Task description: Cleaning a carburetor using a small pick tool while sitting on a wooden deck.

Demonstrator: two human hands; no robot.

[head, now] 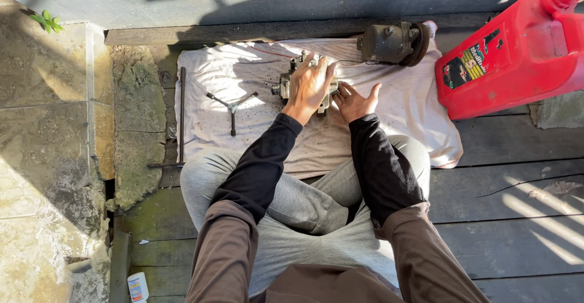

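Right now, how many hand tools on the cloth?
2: a Y-shaped wrench left of the left hand, and a long T-handle wrench along the white cloth left edge. Hands may hide others.

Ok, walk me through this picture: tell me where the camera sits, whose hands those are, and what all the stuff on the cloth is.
There is one picture, taken by a camera worn on a person's head and looking down, so the arms in black sleeves are that person's own. The person sits cross-legged on dark wooden boards.

A stained white cloth is spread in front of them. The left hand rests on top of a grey metal machine part on the cloth. The right hand lies open beside that part, touching its edge; neither hand grips anything.

Left of the part lies a three-armed metal wrench, and a long dark metal bar lies along the cloth's left edge. At the far edge sits a dark round pulley unit. A red plastic jug stands at the right.
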